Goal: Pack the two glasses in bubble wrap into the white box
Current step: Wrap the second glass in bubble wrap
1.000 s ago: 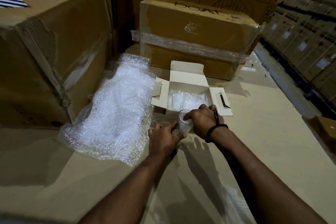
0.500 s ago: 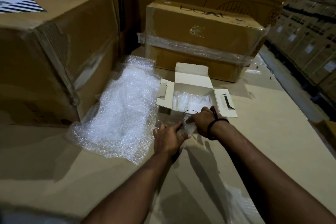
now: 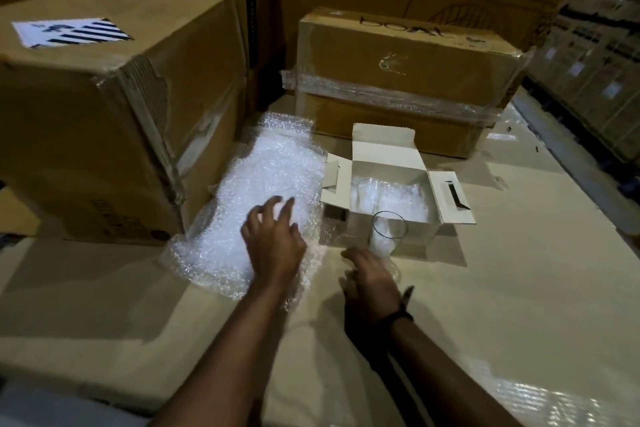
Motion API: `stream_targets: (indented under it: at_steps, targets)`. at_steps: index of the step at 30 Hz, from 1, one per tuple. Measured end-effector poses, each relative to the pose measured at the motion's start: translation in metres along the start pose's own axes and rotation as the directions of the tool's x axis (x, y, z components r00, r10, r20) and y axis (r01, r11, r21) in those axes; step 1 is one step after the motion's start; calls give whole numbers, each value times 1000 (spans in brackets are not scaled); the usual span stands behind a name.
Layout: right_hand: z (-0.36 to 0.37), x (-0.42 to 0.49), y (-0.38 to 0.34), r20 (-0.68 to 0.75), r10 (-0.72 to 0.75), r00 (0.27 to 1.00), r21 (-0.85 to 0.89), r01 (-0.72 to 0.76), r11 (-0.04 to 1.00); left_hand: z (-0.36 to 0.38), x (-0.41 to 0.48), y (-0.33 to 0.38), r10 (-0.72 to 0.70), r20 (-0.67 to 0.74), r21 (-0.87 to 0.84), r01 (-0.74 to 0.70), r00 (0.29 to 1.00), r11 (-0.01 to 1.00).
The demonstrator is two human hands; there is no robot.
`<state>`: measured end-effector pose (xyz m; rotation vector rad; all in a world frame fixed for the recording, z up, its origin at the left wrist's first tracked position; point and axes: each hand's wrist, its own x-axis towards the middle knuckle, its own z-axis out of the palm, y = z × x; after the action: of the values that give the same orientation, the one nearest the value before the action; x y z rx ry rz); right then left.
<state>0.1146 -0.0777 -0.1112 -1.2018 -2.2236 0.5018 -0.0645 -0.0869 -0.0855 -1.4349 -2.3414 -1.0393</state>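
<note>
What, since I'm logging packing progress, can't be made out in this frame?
Head view only:
1. Glass in the white box: wrapped or bare, lost among the bubble wrap lining in dim light.
2. Standing glass: base partly behind the right hand; contact unclear.
3. Left hand: touching the bubble wrap sheet or hovering, unclear from above.
4. Carton label: print blurred.

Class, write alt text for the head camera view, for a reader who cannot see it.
A person's left hand spreads over a bubble wrap sheet while the right hand is open beside a bare glass standing before an open white box. Inside the box a second glass sits amid bubble wrap; brown cartons stand behind.
</note>
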Motion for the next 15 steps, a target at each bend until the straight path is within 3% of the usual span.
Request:
stream_targets:
  at_steps: [2,4,6,9,13,15]
  targets:
    - [20,9,-7,107,117,987,5,-119,993,-6,21,-19,-136,229,203,89,964,975]
    - [37,13,-12,130,165,978,-99,-153,983,-10,36,-32,-186,330,262,100,925,960]
    - [40,14,-17,161,164,973,-200,-130,971,-15,43,-36,-184,273,184,137,944,973]
    - [43,15,-13,81,119,990,-258,-94,962,-20,38,-33,-154,83,-12,155,985,988]
    - [49,16,-8,16,68,998,-308,-60,949,-26,-6,-27,77,60,-182,-65,995,981]
    - [45,17,-8,-43,64,997,-152,-70,986,-27,-33,-33,206,101,-220,-180,973,959]
